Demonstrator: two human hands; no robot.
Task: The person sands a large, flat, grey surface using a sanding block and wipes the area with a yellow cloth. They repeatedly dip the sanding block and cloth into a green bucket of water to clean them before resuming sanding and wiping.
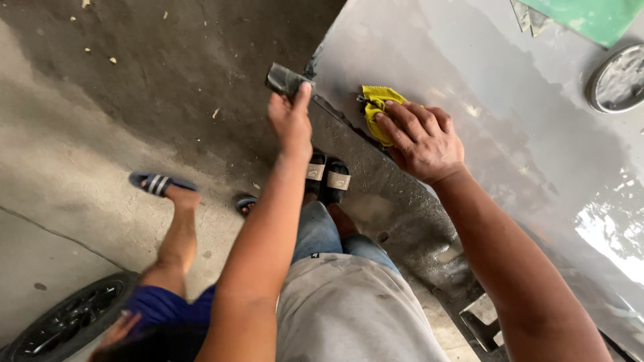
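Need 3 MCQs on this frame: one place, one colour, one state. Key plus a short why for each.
1. Where is the right hand?
A. on the floor
B. pressed on a cloth against the grey car panel
C. on the tyre

2. What colour is the cloth?
A. yellow
B. red
C. white

3. What is the state of the left hand?
A. flat and empty
B. out of view
C. closed around a dark sanding block

Answers:
1 B, the fingers lie spread over the cloth on the panel.
2 A, its folds showing past the fingertips are yellow.
3 C, the thumb and fingers grip the dark block near the panel's edge.
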